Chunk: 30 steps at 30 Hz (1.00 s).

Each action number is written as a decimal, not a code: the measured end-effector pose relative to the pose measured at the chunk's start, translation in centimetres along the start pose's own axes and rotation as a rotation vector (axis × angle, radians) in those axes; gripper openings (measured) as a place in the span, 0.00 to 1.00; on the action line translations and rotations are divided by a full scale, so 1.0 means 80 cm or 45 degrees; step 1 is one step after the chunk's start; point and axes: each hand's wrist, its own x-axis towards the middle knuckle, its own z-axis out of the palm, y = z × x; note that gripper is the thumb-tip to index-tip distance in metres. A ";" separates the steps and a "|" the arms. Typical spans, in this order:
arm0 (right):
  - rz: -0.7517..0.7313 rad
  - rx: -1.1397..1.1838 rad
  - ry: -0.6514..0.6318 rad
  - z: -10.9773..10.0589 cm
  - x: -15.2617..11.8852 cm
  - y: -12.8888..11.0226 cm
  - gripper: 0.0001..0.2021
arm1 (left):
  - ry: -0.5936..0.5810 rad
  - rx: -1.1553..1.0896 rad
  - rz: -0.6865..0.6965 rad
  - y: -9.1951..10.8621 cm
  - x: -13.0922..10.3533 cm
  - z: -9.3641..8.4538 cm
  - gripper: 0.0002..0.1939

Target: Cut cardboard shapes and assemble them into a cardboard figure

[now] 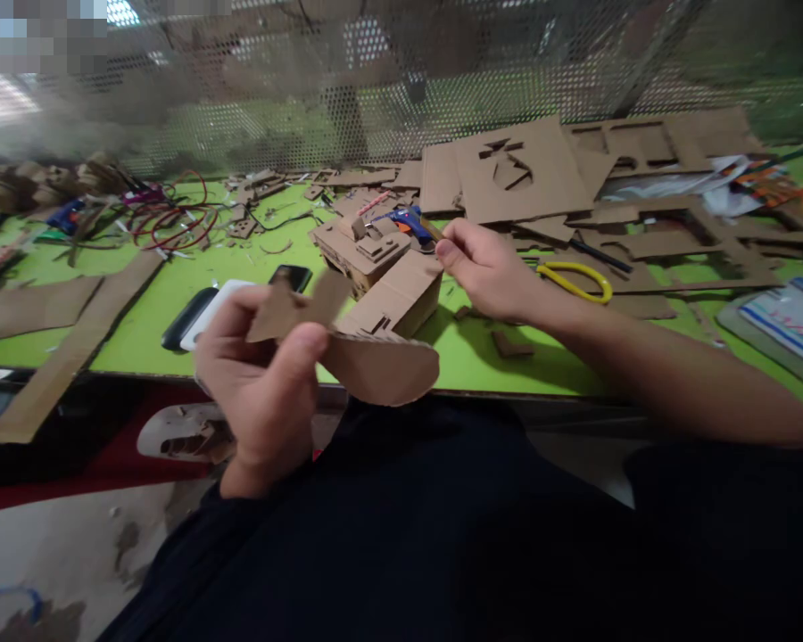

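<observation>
My left hand point(268, 374) is closed around a cut cardboard piece point(388, 367), raised in front of the table edge. The piece has a rounded end towards the right and angular parts standing up near my fingers. My right hand point(485, 267) pinches a small tan strip point(432, 231); its far end meets the blue glue gun point(408, 219) in the picture, and I cannot tell whether they touch. Below the right fingertips lies a long cardboard box point(401, 290) with slots. Beside it stands a cardboard model point(365, 245) with small raised parts.
Cardboard sheets with cut-outs point(528, 174) are stacked at the back right. Yellow-handled scissors point(579, 283) lie by my right forearm. A dark phone point(290, 278) and a white case point(218, 308) are near the left hand. Red cables point(177, 227) and scraps cover the back left.
</observation>
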 end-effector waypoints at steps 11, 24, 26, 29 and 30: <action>0.074 -0.897 0.109 -0.037 0.025 0.043 0.22 | 0.145 0.084 0.199 -0.033 0.016 0.009 0.16; -0.444 -0.421 -0.103 -0.029 -0.049 -0.084 0.32 | -0.744 -0.393 -0.012 -0.046 0.032 0.040 0.38; -0.374 -0.404 -0.014 -0.024 -0.049 -0.072 0.32 | -0.748 -0.350 0.028 -0.054 0.035 0.039 0.41; -0.297 -0.296 0.107 -0.019 -0.048 -0.064 0.31 | -0.659 -0.208 0.056 -0.057 0.037 0.035 0.44; -0.270 -0.253 0.124 -0.017 -0.048 -0.064 0.31 | -0.620 -0.169 0.019 -0.055 0.036 0.034 0.45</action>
